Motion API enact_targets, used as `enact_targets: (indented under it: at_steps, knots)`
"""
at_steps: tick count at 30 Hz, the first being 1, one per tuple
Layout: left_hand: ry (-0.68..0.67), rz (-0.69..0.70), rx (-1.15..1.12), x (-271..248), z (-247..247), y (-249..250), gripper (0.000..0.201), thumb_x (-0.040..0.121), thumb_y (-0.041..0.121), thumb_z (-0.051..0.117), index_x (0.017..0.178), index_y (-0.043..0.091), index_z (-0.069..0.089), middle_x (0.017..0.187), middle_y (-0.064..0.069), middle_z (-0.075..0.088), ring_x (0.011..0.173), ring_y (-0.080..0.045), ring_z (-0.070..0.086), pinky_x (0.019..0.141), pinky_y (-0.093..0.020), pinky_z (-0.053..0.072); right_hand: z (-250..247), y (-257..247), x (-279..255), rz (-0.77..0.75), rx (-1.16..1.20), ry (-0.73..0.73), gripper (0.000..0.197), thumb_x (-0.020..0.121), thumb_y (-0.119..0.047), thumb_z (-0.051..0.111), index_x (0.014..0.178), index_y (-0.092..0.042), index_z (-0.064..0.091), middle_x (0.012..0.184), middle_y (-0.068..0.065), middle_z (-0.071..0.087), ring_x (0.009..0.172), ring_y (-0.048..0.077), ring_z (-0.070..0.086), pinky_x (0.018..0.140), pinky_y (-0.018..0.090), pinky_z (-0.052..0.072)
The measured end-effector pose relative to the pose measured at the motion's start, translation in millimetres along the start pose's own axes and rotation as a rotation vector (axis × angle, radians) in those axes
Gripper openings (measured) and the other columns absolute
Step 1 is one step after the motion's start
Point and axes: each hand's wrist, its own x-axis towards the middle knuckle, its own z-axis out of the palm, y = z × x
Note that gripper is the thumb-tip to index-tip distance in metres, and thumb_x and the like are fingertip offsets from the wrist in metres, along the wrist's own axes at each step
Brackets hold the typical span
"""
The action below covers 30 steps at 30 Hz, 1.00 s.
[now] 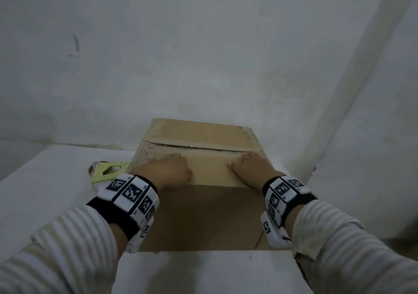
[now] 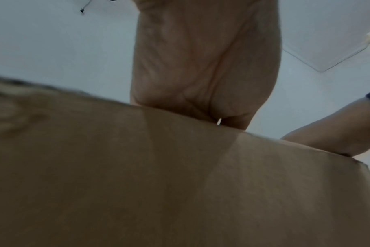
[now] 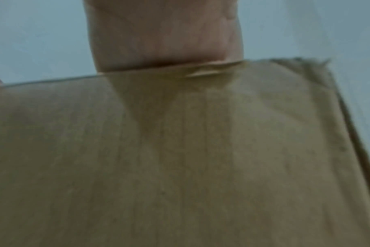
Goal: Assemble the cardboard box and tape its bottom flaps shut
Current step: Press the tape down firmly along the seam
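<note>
Both hands press flat on the upturned bottom of a cardboard box (image 1: 199,214) standing on a white surface (image 1: 45,180) against a wall. At far left, a pale green tape dispenser (image 1: 106,171) lies on the surface just beside the box, untouched. Next, the left hand (image 1: 167,171) rests palm-down with fingers spread and straight on the near flap (image 1: 210,171), its fingertips close to the centre seam (image 1: 196,148); the right hand (image 1: 251,169) lies likewise on the same flap toward the box's right edge. Neither hand grips anything. The seam between the near flap and the far flap (image 1: 199,131) shows as a dark, slightly open line with no tape visible across it. Judged from this, the flaps are being held closed ahead of taping; doing it well would mean keeping even pressure on both flaps so their edges meet level, then freeing one hand for the dispenser while the other holds the seam shut.
</note>
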Motion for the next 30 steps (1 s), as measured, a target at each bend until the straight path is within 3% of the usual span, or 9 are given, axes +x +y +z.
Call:
enact_targets:
  at_steps: [4,8,11,16,18,20,24,27,30]
  knots:
    - [0.097,0.054,0.022,-0.8,9.9,51.0,0.053,0.097,0.040,0.023,0.142,0.012,0.030,0.154,-0.007,0.025,0.142,-0.026,0.023,0.114,-0.053,0.019,-9.7,20.6,-10.4,-0.130,0.456,0.131,0.047,0.098,-0.033,0.043,0.140,-0.011,0.042,0.150,0.008,0.038,0.138,0.024,0.035,0.109,0.028,0.028]
    - [0.155,0.157,0.004,4.1,14.9,92.5,0.055,0.097,0.042,0.021,0.145,0.015,0.026,0.157,-0.003,0.020,0.145,-0.023,0.017,0.116,-0.052,0.016,-8.0,51.7,-8.3,0.003,1.366,0.305,0.024,0.091,-0.005,0.051,0.105,-0.020,0.062,0.111,0.000,0.063,0.111,0.023,0.058,0.089,0.029,0.050]
    - [0.168,0.200,-0.020,8.7,14.1,121.0,0.053,0.097,0.042,0.024,0.143,0.016,0.030,0.156,-0.003,0.023,0.144,-0.023,0.019,0.114,-0.052,0.018,-3.5,60.9,-10.5,0.066,1.675,0.365,0.030,0.088,0.006,0.047,0.090,-0.020,0.063,0.098,0.000,0.064,0.098,0.019,0.060,0.073,0.027,0.052]
    - [0.219,0.228,-0.093,17.5,12.9,151.7,0.049,0.095,0.036,0.031,0.140,0.016,0.031,0.153,-0.005,0.028,0.141,-0.023,0.026,0.110,-0.051,0.026,0.9,58.2,-13.9,0.089,1.621,0.498,0.020,0.088,-0.004,0.056,0.091,-0.023,0.061,0.092,-0.003,0.063,0.090,0.021,0.059,0.088,0.040,0.053]
    - [0.225,0.259,-0.128,19.4,12.2,158.8,0.058,0.096,0.033,0.033,0.149,0.017,0.016,0.159,-0.002,0.016,0.146,-0.023,0.015,0.115,-0.050,0.020,-2.3,62.0,-14.8,0.088,1.644,0.547,0.023,0.089,0.001,0.051,0.096,-0.019,0.059,0.095,-0.004,0.062,0.095,0.019,0.060,0.090,0.035,0.052]
    - [0.223,0.300,-0.157,21.0,11.1,164.1,0.062,0.096,0.027,0.034,0.151,0.020,0.008,0.161,0.000,0.007,0.148,-0.021,0.006,0.118,-0.048,0.013,-3.9,68.8,-14.9,0.094,1.396,0.571,0.028,0.089,0.002,0.044,0.106,-0.015,0.059,0.105,-0.002,0.060,0.104,0.017,0.059,0.091,0.029,0.048]
    - [0.187,0.328,-0.235,26.4,8.7,170.8,0.062,0.095,0.018,0.029,0.152,0.023,0.003,0.161,0.004,0.001,0.149,-0.018,-0.002,0.121,-0.047,0.004,14.3,74.7,-8.2,-0.011,0.606,0.227,0.027,0.088,-0.007,0.043,0.109,-0.008,0.059,0.108,0.006,0.057,0.104,0.026,0.058,0.093,0.036,0.046]
    - [0.138,0.317,-0.331,30.2,7.5,171.4,0.056,0.097,0.019,0.026,0.150,0.029,0.012,0.161,0.007,0.009,0.149,-0.015,0.000,0.120,-0.048,0.001,32.5,77.1,-1.6,-0.089,0.440,0.119,0.044,0.084,-0.020,0.037,0.126,-0.017,0.050,0.130,0.004,0.047,0.118,0.028,0.050,0.100,0.052,0.043]
    - [0.105,0.300,-0.234,35.4,9.4,173.0,0.047,0.100,0.028,0.022,0.147,0.031,0.021,0.157,0.005,0.023,0.148,-0.019,0.010,0.116,-0.050,0.008,32.2,82.4,2.4,-0.081,0.346,0.096,0.049,0.091,-0.015,0.034,0.140,-0.015,0.038,0.149,0.008,0.034,0.137,0.033,0.032,0.107,0.056,0.035]
